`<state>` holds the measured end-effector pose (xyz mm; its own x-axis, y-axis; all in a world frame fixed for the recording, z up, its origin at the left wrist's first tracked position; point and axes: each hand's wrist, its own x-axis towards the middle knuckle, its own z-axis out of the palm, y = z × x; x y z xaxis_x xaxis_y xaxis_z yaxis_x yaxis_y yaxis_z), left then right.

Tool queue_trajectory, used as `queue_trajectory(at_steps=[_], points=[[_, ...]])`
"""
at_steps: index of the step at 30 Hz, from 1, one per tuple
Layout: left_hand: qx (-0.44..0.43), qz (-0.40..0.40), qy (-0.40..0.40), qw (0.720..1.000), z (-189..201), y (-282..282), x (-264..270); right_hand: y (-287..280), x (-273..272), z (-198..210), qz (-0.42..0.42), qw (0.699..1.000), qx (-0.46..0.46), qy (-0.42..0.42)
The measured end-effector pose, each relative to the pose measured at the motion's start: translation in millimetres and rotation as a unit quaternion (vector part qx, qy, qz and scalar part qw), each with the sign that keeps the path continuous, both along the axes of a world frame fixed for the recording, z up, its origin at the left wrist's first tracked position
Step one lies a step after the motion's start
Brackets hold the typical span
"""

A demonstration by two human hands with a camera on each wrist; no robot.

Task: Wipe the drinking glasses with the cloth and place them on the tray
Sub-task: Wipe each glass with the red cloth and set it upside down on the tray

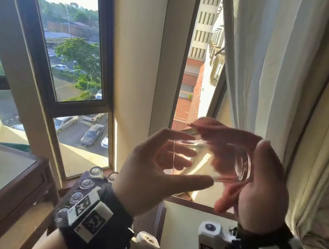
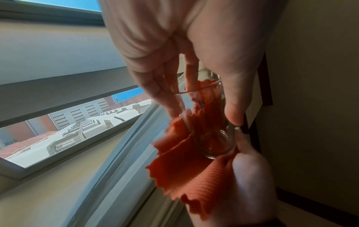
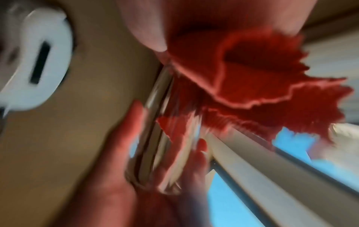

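head view looking down over both wrists toward the window (image 1: 66, 62), wrist views close-up, all sharing the glass (image 1: 207, 160)

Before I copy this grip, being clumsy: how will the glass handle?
Probably slippery: the glass is smooth and clear. Likely fragile, since its rim looks thin. Set down sideways as the left hand holds it now, its round wall might let it roll.

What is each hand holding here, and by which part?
Left hand grips the glass by its rim end; right hand holds the cloth round its base.
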<state>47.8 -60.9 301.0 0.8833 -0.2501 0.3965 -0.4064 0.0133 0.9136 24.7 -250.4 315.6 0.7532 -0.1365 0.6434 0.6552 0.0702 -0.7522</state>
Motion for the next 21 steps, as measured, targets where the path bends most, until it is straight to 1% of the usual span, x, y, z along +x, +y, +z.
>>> queue_trajectory(at_steps=[1,2,3,4,6,8,10,11,12,13,14,15,16,17,18,19,20,21], points=[[-0.013,0.001,0.001,1.000,0,-1,-2,0,-3,-3,0.033,0.996,0.058,0.066],[-0.026,0.000,0.005,1.000,-1,-2,-2,1,-5,-5,0.041,0.988,0.086,0.122],[-0.036,0.002,0.012,0.999,-1,-3,-2,3,-8,-11,0.019,0.985,0.072,0.157],[-0.042,0.008,0.021,0.999,-1,-2,0,8,-11,-18,-0.009,0.986,0.025,0.163],[-0.033,0.023,0.026,0.999,-1,-2,2,19,-16,-35,-0.061,0.990,-0.064,0.111],[-0.015,0.036,0.023,0.999,-3,-1,4,22,-14,-42,-0.126,0.979,-0.157,0.028],[-0.018,0.025,0.024,0.999,-5,2,2,21,-17,-31,-0.153,0.962,-0.222,-0.040],[-0.015,0.010,0.016,1.000,-6,4,0,17,-18,-22,-0.160,0.958,-0.227,-0.068],[-0.004,-0.003,0.003,1.000,-6,4,-3,11,-18,-14,-0.156,0.962,-0.210,-0.077],[0.005,-0.014,-0.011,1.000,-6,4,-8,4,-20,-4,-0.130,0.977,-0.159,-0.049],[0.004,-0.020,-0.020,1.000,-6,4,-12,1,-23,5,-0.096,0.991,-0.097,-0.002],[-0.007,-0.023,-0.024,0.999,-7,3,-16,-1,-24,8,-0.048,0.997,-0.030,0.047],[-0.027,-0.022,-0.021,0.999,-8,2,-18,-1,-26,7,-0.003,0.995,0.026,0.096],[-0.047,-0.021,-0.015,0.999,-8,0,-19,-1,-27,1,0.025,0.989,0.058,0.133],[-0.063,-0.018,-0.007,0.998,-8,-1,-18,4,-29,-5,0.043,0.984,0.076,0.157],[-0.072,-0.014,0.003,0.997,-8,-2,-17,8,-30,-13,0.056,0.982,0.085,0.161],[-0.074,-0.007,0.012,0.997,-6,-3,-15,14,-32,-21,0.056,0.984,0.079,0.152],[-0.066,0.001,0.019,0.998,-4,-3,-13,18,-33,-32,0.034,0.989,0.047,0.135]])
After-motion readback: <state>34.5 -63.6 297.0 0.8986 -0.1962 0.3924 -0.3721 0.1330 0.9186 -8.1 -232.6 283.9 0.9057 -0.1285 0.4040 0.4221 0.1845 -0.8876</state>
